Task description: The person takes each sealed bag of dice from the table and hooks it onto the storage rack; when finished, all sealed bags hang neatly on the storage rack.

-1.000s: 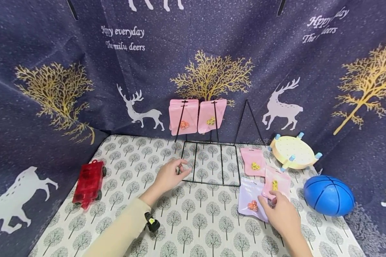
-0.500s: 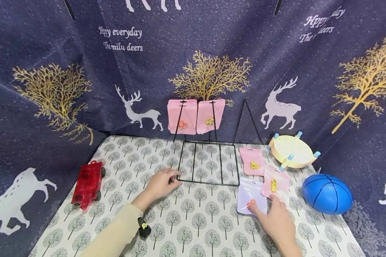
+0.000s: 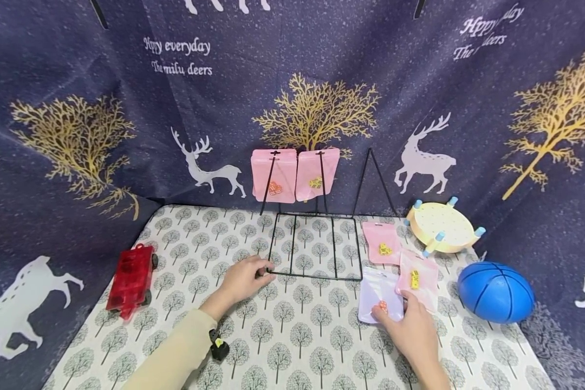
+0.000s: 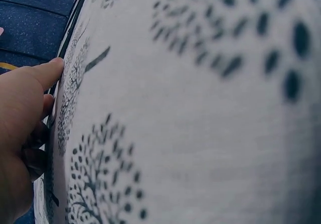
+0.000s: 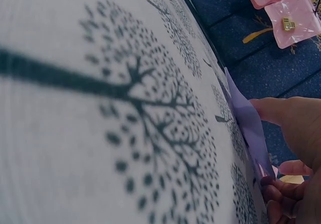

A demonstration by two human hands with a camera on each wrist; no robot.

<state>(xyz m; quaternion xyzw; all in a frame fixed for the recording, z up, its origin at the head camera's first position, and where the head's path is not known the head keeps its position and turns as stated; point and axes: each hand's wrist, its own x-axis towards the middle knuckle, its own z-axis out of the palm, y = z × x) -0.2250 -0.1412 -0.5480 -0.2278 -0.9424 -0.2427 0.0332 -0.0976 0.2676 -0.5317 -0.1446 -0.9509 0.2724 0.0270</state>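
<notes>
**Pinching the purple bag (image 3: 377, 286)**

It sits on the surface (image 3: 302, 349) just beside the rack (image 3: 317, 277), pinched by the right hand (image 3: 411, 327); the left hand (image 3: 244, 279) grips the rack's front left corner. Pickup seems in hand; the next move calls for a gentle lift.

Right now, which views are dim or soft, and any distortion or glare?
Head: bright, mostly sharp; blue ball looks stretched sideways, possibly lens distortion. Left wrist: dimmer, tablecloth print badly blurred at upper right, left hand clearer. Right wrist: dim too, print soft at far left; light sheen on the hanging pink bags.
</notes>
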